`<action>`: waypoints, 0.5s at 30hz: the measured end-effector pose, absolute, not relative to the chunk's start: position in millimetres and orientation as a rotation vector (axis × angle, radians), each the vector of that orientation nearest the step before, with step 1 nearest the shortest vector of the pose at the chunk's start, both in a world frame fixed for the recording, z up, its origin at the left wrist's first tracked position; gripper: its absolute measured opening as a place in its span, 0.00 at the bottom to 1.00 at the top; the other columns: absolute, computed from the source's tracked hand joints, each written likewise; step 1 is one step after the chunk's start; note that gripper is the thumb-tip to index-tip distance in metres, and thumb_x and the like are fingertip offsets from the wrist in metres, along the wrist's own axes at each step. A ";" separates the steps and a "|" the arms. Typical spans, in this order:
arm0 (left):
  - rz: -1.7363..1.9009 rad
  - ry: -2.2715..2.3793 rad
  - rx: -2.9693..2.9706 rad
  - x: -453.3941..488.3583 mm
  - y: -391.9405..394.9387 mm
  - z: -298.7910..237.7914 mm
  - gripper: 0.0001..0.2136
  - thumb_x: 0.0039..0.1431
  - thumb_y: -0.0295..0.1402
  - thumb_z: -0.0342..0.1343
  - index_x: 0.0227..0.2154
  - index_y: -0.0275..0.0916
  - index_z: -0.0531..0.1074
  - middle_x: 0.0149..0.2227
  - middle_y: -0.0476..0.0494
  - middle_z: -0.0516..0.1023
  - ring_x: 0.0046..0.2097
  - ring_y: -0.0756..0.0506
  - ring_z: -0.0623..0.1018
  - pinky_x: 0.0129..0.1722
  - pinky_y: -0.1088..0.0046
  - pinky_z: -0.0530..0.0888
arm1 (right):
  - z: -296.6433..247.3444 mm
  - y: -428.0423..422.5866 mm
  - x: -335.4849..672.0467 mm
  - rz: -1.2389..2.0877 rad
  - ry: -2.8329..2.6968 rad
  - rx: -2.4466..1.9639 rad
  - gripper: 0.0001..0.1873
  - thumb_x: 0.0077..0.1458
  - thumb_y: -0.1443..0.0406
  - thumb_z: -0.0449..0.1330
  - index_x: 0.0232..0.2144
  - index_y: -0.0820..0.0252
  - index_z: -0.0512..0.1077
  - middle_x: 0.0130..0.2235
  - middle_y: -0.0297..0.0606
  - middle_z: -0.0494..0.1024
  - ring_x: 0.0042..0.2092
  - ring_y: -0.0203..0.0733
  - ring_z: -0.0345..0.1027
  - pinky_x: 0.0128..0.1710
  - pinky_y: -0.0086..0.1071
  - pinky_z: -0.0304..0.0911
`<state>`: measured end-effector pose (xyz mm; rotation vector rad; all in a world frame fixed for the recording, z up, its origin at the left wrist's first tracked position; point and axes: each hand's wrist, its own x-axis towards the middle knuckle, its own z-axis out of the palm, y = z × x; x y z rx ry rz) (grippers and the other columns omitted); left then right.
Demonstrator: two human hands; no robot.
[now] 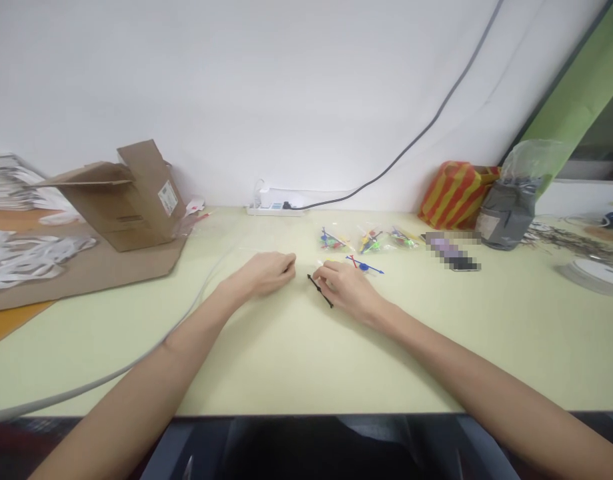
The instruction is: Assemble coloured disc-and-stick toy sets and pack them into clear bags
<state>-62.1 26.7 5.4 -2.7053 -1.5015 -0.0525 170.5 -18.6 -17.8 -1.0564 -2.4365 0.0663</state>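
Note:
My left hand [271, 272] rests over the table with its fingers curled inward; whatever they may hold is hidden. Just to its right, my right hand [349, 287] has its thumb and fingers bent together at a thin black arrow-shaped spinner pointer [319, 290], which slants beside the fingertips. Behind the right hand lie a blue arrow pointer [371, 267] and a red one [354, 261], partly overlapping. Farther back are small clear bags of coloured arrow pointers: one on the left [332, 240], one in the middle [371, 240] and one on the right [404, 237].
An open cardboard box [131, 207] stands at the left, near white straps [31, 257]. A grey cable [136, 360] crosses the table's left side. At the back are a power strip [273, 209], a striped bag [449, 197] and a grey bag [509, 210]. A phone [451, 253] lies right.

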 end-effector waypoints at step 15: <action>-0.603 -1.147 -2.789 -55.6 27.3 3.5 0.07 0.65 0.32 0.51 0.42 0.41 0.71 0.44 0.41 0.70 0.43 0.43 0.74 0.42 0.66 0.69 | -22.4 -10.8 169.1 0.126 -2.486 -1.123 0.06 0.62 0.71 0.60 0.39 0.62 0.78 0.37 0.42 0.77 0.43 0.45 0.67 0.42 0.36 0.59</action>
